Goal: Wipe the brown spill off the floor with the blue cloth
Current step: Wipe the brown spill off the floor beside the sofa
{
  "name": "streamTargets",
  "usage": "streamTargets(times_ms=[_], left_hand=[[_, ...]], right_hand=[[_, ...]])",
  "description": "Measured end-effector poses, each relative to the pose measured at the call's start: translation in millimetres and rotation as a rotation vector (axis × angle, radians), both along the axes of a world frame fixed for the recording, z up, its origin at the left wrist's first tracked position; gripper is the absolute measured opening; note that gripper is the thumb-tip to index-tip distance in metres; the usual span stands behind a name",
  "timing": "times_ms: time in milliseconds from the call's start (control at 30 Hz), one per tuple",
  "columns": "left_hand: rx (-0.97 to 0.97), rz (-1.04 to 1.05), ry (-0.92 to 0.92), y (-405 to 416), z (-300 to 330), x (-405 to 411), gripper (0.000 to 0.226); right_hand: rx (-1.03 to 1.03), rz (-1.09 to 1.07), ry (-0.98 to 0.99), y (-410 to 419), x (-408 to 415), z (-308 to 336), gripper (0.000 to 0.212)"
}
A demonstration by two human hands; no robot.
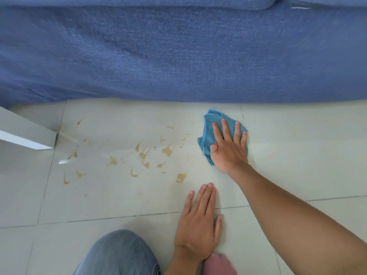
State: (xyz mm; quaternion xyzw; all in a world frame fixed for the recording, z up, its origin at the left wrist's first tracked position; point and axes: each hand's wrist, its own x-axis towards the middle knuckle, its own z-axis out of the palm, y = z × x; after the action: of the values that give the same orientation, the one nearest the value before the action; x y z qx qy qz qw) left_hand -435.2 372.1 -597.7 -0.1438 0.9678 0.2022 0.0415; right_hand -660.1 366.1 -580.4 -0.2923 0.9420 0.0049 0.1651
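Item, blue cloth (211, 133), right of centre: soft, light, bunched, which I judge best pressed flat under my right hand (230, 149), fingers spread on it; left hand (198, 225) flat on floor (297, 155); brown spill (143, 155) left of centre.

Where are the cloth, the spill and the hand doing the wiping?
cloth (210, 132): head view, on its bare left part.
spill (166, 151): head view, on one larger brown blot.
right hand (230, 149): head view, on the back of the hand.

Soft even daylight, faint glare on the floor tiles (65, 161), wide-angle bowing at edges, slightly soft focus
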Motion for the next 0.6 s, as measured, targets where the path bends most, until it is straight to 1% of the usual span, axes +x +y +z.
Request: streamTargets(times_ms=[67,167,200,267,367,500,600], left_hand=[[0.006,-0.006,-0.008,1,0,1,0.069],[-0.004,0.004,-0.007,-1,1,1,0.07],[-0.004,0.005,-0.003,-1,1,1,0.071],[-0.005,0.006,0.004,1,0,0,0.072],[-0.009,0.01,-0.005,2,1,1,0.074],[-0.011,0.014,-0.004,1,0,0,0.075],[-0.016,0.017,0.016,1,0,1,0.075]], right_hand=[[-0.025,0.098,-0.011,-5,17,1,0.07],[-0.053,0.219,0.025,23,38,0,0.072],[-0.049,0.214,0.036,34,37,0,0.072],[-0.03,0.134,0.04,45,21,-1,0.074],[-0.016,0.015,0.036,30,-2,-2,0.073],[-0.023,0.01,0.021,-1,-13,-2,0.065],[-0.034,0.032,0.021,-12,-12,-2,0.069]])
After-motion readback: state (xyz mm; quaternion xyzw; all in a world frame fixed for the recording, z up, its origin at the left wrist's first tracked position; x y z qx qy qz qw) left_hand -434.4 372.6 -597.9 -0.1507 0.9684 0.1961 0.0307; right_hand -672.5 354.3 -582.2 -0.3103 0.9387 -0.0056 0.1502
